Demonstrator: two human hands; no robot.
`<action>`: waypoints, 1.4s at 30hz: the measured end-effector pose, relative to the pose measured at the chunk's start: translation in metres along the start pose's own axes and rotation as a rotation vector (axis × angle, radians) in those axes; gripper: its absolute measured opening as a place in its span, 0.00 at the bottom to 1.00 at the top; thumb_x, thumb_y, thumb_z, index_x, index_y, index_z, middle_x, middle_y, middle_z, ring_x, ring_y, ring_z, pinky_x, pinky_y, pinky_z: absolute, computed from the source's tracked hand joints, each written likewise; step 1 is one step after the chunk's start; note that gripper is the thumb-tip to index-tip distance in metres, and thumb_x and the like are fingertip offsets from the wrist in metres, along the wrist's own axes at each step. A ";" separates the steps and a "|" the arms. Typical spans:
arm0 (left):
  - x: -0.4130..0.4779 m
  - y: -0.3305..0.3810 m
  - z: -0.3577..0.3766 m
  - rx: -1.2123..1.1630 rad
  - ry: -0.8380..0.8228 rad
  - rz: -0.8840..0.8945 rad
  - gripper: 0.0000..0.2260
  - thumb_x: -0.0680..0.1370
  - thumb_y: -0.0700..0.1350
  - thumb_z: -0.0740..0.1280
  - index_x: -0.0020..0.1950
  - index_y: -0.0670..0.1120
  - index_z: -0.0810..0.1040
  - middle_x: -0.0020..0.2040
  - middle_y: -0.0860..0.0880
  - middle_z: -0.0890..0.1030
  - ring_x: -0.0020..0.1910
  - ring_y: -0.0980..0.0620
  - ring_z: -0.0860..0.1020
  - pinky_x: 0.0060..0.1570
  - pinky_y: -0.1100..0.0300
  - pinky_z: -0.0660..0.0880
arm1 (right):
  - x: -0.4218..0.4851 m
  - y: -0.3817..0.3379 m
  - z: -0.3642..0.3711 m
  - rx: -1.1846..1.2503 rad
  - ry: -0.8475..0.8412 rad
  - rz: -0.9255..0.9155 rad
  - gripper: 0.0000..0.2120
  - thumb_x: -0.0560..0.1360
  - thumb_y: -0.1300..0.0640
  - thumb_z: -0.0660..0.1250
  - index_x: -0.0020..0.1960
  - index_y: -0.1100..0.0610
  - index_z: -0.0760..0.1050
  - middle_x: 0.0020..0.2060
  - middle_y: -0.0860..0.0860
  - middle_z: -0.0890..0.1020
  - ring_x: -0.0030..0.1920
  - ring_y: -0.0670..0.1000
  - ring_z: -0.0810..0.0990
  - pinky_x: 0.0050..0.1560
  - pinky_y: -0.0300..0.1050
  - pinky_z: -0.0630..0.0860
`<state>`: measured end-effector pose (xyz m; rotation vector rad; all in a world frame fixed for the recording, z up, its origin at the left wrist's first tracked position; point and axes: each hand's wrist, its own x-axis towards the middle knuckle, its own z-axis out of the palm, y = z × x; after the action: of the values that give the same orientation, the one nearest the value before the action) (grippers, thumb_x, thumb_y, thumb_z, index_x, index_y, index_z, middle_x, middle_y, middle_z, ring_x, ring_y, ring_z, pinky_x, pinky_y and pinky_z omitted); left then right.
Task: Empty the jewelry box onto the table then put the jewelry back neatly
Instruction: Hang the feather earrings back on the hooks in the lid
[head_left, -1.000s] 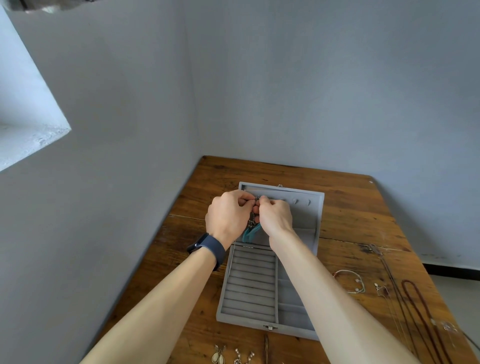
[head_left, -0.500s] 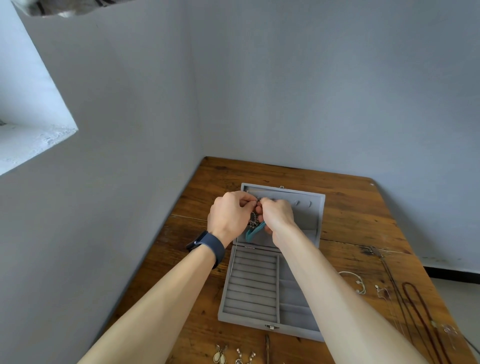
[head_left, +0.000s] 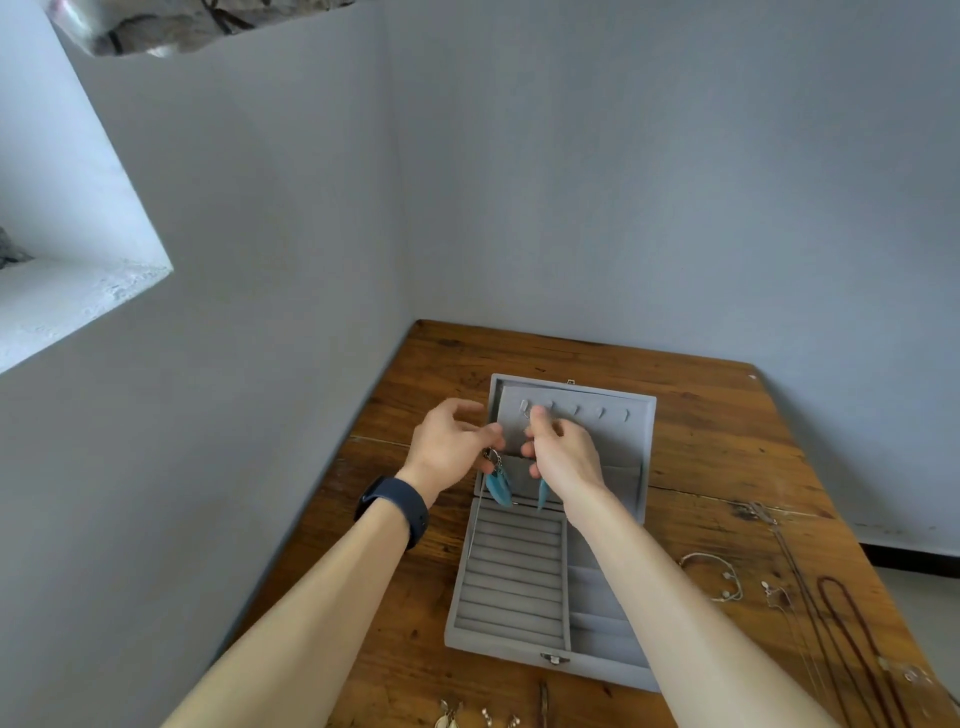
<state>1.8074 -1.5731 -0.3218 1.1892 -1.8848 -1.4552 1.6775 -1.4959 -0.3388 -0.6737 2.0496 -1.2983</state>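
Note:
A grey velvet jewelry box (head_left: 511, 587) lies open on the wooden table (head_left: 717, 467), its lid (head_left: 618, 441) propped up at the back with a row of small hooks. My left hand (head_left: 449, 449) pinches the top of one blue feather earring (head_left: 497, 483), which hangs in front of the lid's lower left. My right hand (head_left: 563, 457) pinches the hook of a second blue feather earring (head_left: 543, 493) close to the lid's leftmost hooks. The ring rolls and side compartments of the box hold nothing that I can see.
A thin bracelet (head_left: 714, 574), a dark cord necklace (head_left: 852, 639) and fine chains (head_left: 789, 551) lie on the table to the right of the box. Several small earrings (head_left: 467, 719) sit at the near edge. Walls close the table in at left and back.
My hands, pressed together over the pair of earrings before, have parted. Each now holds one feather earring, and the right hand has risen toward the lid's hooks.

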 end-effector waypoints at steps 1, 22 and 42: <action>-0.002 -0.001 0.000 -0.032 -0.016 0.000 0.15 0.78 0.49 0.72 0.62 0.48 0.75 0.42 0.54 0.87 0.36 0.53 0.85 0.33 0.67 0.76 | -0.001 0.002 -0.004 -0.046 -0.003 -0.012 0.20 0.81 0.37 0.56 0.58 0.52 0.75 0.41 0.46 0.84 0.37 0.46 0.81 0.38 0.42 0.74; -0.061 0.015 -0.024 -0.140 -0.033 0.075 0.06 0.79 0.47 0.70 0.53 0.46 0.83 0.45 0.54 0.87 0.37 0.60 0.83 0.35 0.68 0.75 | 0.001 0.033 -0.052 -0.778 0.098 -0.603 0.08 0.80 0.50 0.65 0.58 0.47 0.77 0.53 0.48 0.83 0.51 0.53 0.82 0.44 0.42 0.76; -0.099 0.051 0.008 -0.241 -0.199 0.081 0.08 0.74 0.52 0.75 0.46 0.48 0.86 0.47 0.46 0.87 0.46 0.47 0.85 0.49 0.55 0.81 | -0.126 0.013 -0.065 0.143 -0.308 -0.382 0.13 0.78 0.43 0.68 0.61 0.44 0.78 0.54 0.40 0.84 0.56 0.37 0.80 0.50 0.30 0.75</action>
<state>1.8340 -1.4816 -0.2634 0.8742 -1.7957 -1.7515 1.7152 -1.3635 -0.3003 -1.1605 1.6136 -1.4281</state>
